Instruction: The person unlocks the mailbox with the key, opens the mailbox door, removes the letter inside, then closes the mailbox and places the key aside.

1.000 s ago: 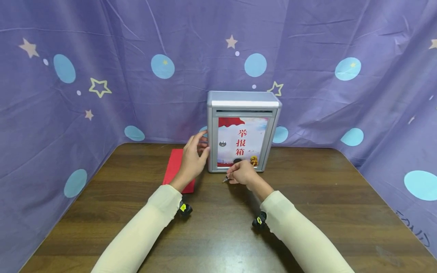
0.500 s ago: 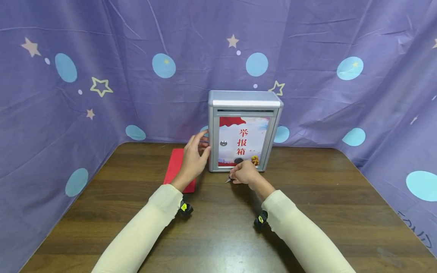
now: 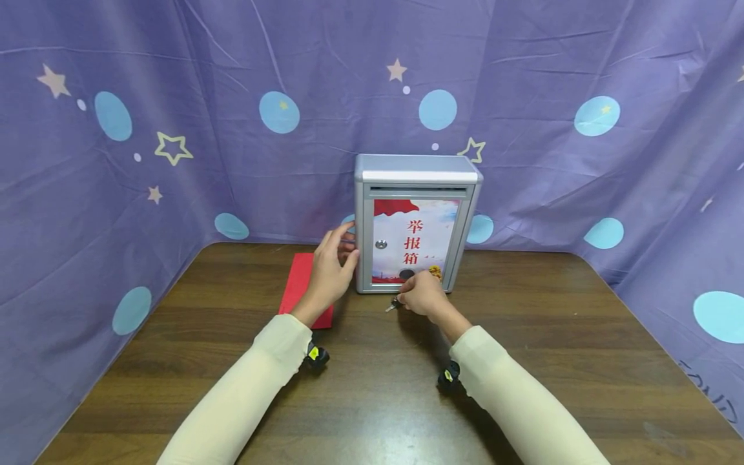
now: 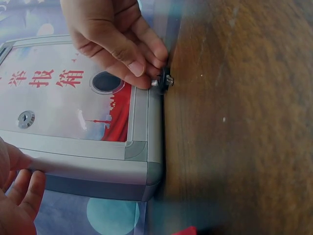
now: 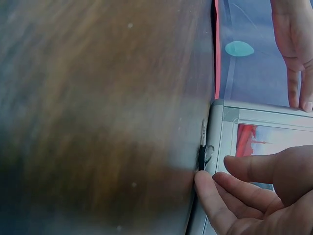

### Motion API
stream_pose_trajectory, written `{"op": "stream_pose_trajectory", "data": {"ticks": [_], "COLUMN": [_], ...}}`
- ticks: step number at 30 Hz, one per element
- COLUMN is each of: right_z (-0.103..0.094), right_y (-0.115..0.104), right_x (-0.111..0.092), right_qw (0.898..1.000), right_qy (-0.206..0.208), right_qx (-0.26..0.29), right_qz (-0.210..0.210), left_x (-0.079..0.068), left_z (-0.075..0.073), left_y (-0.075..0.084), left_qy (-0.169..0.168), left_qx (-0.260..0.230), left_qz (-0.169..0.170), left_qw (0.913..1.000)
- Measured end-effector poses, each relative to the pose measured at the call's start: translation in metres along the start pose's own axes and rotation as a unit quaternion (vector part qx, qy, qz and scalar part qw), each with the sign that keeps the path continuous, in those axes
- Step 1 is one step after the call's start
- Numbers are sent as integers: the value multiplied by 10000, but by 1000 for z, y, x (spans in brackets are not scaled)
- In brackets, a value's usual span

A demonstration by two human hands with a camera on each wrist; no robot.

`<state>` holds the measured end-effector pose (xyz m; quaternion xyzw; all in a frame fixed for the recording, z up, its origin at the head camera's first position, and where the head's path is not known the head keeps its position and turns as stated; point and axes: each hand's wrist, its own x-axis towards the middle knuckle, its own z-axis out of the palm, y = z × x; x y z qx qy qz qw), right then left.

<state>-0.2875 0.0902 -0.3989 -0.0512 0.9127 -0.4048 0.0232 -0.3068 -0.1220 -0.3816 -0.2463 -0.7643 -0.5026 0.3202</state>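
Observation:
A grey metal box [image 3: 418, 169] with red characters on its front stands upright on the table. A round lock [image 3: 380, 244] sits at the left of its door. My left hand [image 3: 332, 268] rests against the box's left side, fingers extended and thumb near the front edge. Below the box's front edge, a small key [image 5: 203, 132] with a black head and a metal ring lies on the tabletop. At its head end are the fingertips of my right hand [image 3: 425, 294]. In the right wrist view the thumb is apart from the fingers, and one fingertip appears to touch the key.
Flat on the brown wooden table [image 3: 372, 387] lies a red paper or envelope [image 3: 296, 281], partly under my left forearm. A purple curtain [image 3: 325, 58] with stars and blue dots hangs close behind the box. A narrow slot [image 3: 418, 188] runs below the box's top.
The key, earlier between my right fingers, now lies on the table. My right hand has shifted slightly right and its fingers have loosened. My left hand stays at the box.

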Motion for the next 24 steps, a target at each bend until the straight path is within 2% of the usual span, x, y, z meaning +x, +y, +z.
{"op": "stream_pose_trajectory", "data": {"ticks": [8,13,19,21,24], "right_z": [-4,-7,-18,-21,-26], "right_y": [3,7,11,12,13], "right_x": [-3,-2,-2,-4,-7], "right_qw": [9997,9965,9851,9846,9893], "right_qy": [-35,-320,-652,-651,-569], "right_qx": [221,774,1582,1617,1319], "right_qz": [-68,29,190,92,-238], "left_x": [0,-3,-4,-4,-4], "left_z": [0,-2,-1,-1,-1], "left_y": [1,0,3,5,10], "left_qy": [-26,8,127,178,225], "left_qx": [44,-43,-207,-227,-175], "left_qz": [23,29,4,9,18], "left_qw": [10000,10000,9997,9996,9996]}}
